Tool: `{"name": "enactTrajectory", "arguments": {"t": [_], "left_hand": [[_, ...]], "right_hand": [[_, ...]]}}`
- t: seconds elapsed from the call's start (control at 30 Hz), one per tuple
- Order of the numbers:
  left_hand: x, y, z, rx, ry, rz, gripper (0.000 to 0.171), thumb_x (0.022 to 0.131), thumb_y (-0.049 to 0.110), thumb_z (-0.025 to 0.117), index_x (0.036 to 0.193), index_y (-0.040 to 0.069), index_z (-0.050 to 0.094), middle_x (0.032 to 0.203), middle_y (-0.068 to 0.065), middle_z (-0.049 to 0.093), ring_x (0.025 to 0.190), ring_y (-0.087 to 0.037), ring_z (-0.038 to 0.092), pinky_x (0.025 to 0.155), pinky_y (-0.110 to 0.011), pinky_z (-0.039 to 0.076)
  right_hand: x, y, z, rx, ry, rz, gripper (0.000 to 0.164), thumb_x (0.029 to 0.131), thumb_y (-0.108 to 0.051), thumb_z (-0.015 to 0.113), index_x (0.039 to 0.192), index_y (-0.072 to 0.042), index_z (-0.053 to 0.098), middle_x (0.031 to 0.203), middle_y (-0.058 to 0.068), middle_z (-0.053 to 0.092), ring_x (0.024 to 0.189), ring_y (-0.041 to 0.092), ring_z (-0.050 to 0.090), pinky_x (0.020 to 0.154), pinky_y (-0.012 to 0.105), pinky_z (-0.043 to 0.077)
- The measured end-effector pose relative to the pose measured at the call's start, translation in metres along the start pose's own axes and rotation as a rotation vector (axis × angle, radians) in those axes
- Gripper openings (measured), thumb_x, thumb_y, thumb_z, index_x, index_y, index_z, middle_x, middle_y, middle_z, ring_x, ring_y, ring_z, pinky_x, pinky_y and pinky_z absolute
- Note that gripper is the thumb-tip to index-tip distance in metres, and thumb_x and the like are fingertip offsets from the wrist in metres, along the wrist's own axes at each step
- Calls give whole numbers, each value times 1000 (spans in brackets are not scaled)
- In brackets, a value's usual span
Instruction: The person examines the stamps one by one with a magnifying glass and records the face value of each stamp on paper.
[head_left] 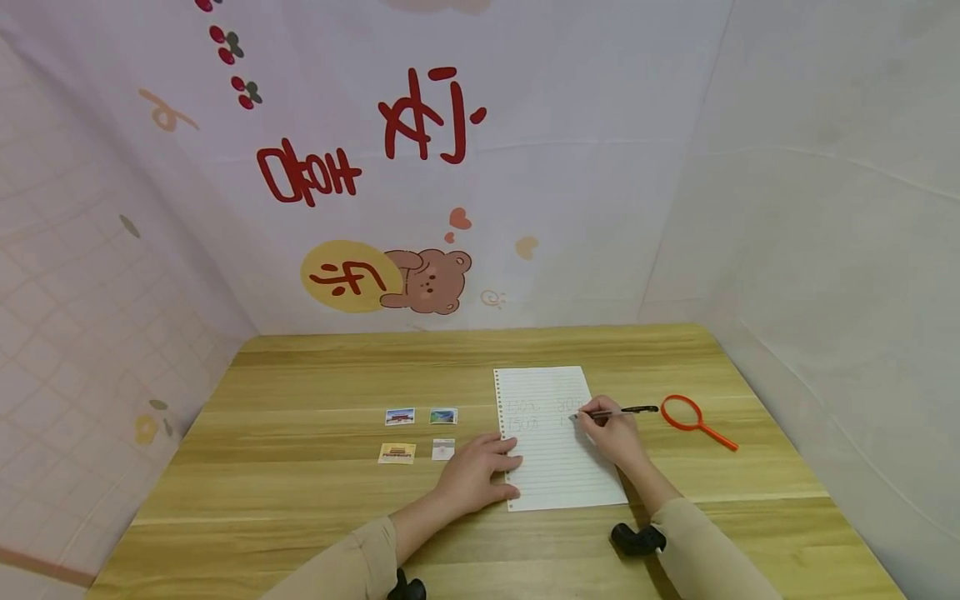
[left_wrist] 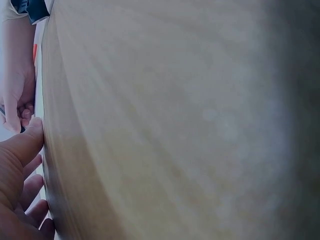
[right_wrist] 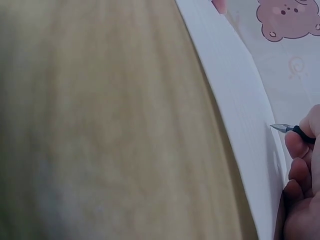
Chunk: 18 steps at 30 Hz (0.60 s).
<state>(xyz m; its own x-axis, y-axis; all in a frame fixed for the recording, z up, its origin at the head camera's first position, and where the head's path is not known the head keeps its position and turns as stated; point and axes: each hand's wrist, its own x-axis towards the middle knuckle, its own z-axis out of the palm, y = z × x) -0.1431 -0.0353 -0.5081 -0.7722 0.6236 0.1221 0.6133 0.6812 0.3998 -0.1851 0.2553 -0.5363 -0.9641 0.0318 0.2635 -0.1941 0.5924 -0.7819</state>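
Note:
A lined sheet of paper (head_left: 562,471) with punched holes along its left edge lies on the wooden table. Two rows of handwritten figures stand in its upper half. My right hand (head_left: 617,435) pinches a black pen (head_left: 633,409), its tip at the second row's right-hand entry. In the right wrist view the pen's metal tip (right_wrist: 281,127) points at the sheet. My left hand (head_left: 476,473) rests flat at the sheet's left edge, fingers spread onto it. Left of that hand lie small picture cards: a red-building card (head_left: 400,416), a green-blue card (head_left: 443,416), a yellow card (head_left: 397,452) and a greyish card (head_left: 443,449).
An orange-red magnifying glass (head_left: 701,423) lies right of the pen, its handle towards the front right. The wooden table (head_left: 300,500) meets a printed cloth backdrop (head_left: 570,208) behind and at both sides. Black wrist devices, one being a strap camera (head_left: 637,540), sit near the sleeves.

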Motion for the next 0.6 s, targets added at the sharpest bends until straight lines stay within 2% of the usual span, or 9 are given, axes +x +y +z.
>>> {"name": "enactTrajectory", "arguments": {"t": [0.1,0.23,0.33,0.6], "left_hand": [[0,0,0,-1,3,5,49,83,40,79,126,19,71,142,0,55,136,-25,45,106,-49,40],[0,-1,1,-3,13,14,49,83,40,79,126,19,71,142,-1,55,135,-26,45,105,-50,40],[0,-2,2,-5,13,12,49,83,40,79,126,19,71,142,-1,55,136,-26,45,106,-50,40],[1,-2,2,-9,2,-2,49,82,39,80,126,19,71,142,0,55,136,-25,44,106,-50,40]], "right_hand": [[0,0,0,7,16,-12,8,90,-14,70,86,-8,67,72,-3,61,60,12,51,54,25,44],[-1,0,0,13,21,-7,8,88,-11,70,82,-12,65,68,-4,59,58,11,50,52,25,43],[-2,1,-1,14,2,4,11,87,-9,69,80,-16,65,68,-4,58,57,12,50,51,25,42],[-4,-1,-5,18,-47,33,9,86,-10,70,80,-16,66,71,-4,61,59,14,52,52,26,43]]}}
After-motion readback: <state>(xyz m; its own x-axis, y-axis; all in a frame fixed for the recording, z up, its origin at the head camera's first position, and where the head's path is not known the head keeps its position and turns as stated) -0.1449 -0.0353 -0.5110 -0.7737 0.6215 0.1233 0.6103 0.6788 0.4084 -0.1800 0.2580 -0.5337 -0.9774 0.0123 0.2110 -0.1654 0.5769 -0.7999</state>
